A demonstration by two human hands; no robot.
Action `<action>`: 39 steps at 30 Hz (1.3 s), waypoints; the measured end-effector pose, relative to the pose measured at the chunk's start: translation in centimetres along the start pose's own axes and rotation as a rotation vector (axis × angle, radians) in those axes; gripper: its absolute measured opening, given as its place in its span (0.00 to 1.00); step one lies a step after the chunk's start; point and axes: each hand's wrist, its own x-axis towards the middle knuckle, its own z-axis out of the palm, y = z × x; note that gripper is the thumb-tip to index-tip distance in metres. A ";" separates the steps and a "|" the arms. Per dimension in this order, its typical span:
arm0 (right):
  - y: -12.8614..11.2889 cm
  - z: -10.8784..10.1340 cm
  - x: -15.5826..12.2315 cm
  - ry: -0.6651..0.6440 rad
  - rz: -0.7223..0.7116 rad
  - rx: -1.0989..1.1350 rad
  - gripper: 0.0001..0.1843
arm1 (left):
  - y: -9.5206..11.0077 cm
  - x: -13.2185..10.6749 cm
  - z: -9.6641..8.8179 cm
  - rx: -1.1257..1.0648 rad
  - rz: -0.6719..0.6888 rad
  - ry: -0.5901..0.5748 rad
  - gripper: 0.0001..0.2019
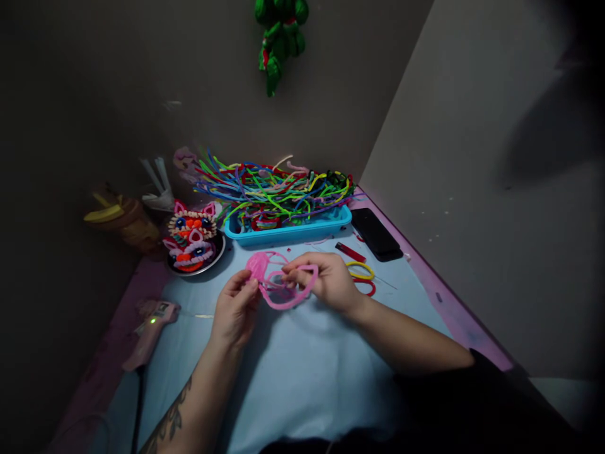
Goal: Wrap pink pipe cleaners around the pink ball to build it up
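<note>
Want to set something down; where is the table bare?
Widest bare patch: the blue cloth between left forearm and right forearm. A narrower one lies between left forearm and pink corded tool. The back is crowded with bowl, blue tray and phone; lighter and scissors sit by the right hand.

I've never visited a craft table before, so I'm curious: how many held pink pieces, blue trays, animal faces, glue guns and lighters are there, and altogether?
Held pink piece: 1
Blue tray: 1
Animal faces: 2
Glue gun: 1
Lighter: 1
Total: 6
</note>
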 end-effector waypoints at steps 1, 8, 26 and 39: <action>0.1 0.2 0.2 -0.017 0.114 0.096 0.15 | 0.0 0.0 0.0 0.000 0.000 -0.008 0.21; -0.2 1.4 0.3 -0.113 0.460 0.174 0.18 | 0.0 -0.6 0.5 -0.011 -0.040 -0.060 0.20; 2.1 1.5 0.5 0.071 0.157 -0.173 0.07 | 0.2 0.3 0.2 -0.158 0.051 0.110 0.16; 2.3 2.0 0.4 -0.052 0.288 -0.122 0.14 | 0.2 -0.1 0.6 -0.192 0.031 0.100 0.14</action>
